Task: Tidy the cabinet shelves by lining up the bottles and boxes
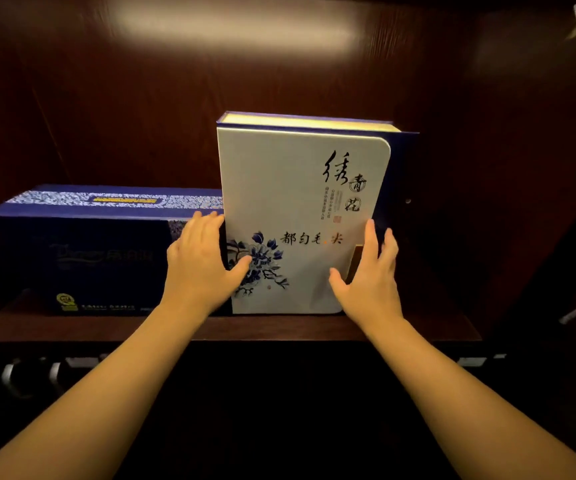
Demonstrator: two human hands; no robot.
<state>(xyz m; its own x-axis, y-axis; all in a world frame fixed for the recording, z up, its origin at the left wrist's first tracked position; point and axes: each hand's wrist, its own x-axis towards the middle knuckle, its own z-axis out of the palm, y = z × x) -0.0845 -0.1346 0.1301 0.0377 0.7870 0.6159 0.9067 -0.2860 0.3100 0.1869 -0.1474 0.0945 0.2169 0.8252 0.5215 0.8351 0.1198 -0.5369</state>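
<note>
A tall white box (pixel 290 188) with blue flowers and black calligraphy stands upright on the dark wooden shelf (pixel 279 329). My left hand (pixel 200 265) grips its lower left edge, thumb across the front. At the lower right edge, my right hand (pixel 369 275) presses against the box, fingers up along its blue side. A long dark blue box (pixel 82 251) lies on the shelf directly to the left, touching the white box.
The cabinet's dark back panel (pixel 210 98) rises behind the boxes, and a side wall (pixel 508 185) stands to the right with bare shelf between it and the white box. Metal handles (pixel 13 375) show below the shelf at lower left. Blurred items sit at the far right edge.
</note>
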